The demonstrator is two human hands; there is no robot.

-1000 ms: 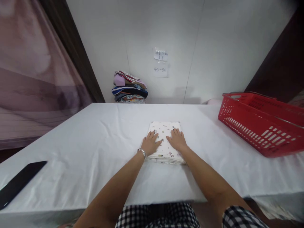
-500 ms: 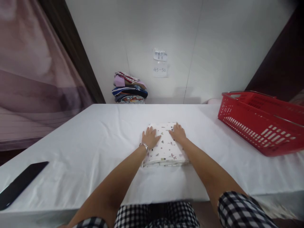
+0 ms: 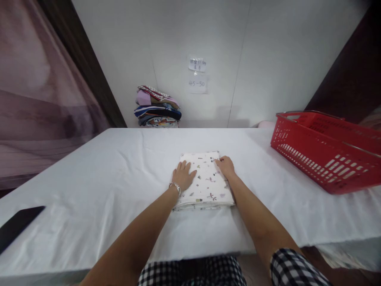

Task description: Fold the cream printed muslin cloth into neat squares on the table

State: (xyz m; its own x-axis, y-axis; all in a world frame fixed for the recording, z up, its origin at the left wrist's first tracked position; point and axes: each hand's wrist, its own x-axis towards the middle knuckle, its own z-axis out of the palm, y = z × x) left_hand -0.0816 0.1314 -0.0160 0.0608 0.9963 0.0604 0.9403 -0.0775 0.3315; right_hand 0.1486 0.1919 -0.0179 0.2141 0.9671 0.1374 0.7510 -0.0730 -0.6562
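One white table (image 3: 98, 190) carries everything. A red basket (image 3: 327, 153) sits at its right edge, a stack of clothes (image 3: 157, 112) stands beyond its far edge by the wall, and a dark phone (image 3: 18, 226) lies at the near left corner, further out of view than before. At the table's middle lies a folded cloth (image 3: 205, 182). The left hand (image 3: 182, 176) rests flat on its left side, fingers spread. The right hand (image 3: 226, 167) has slid to the far right corner, fingers loosely together, pinching nothing.
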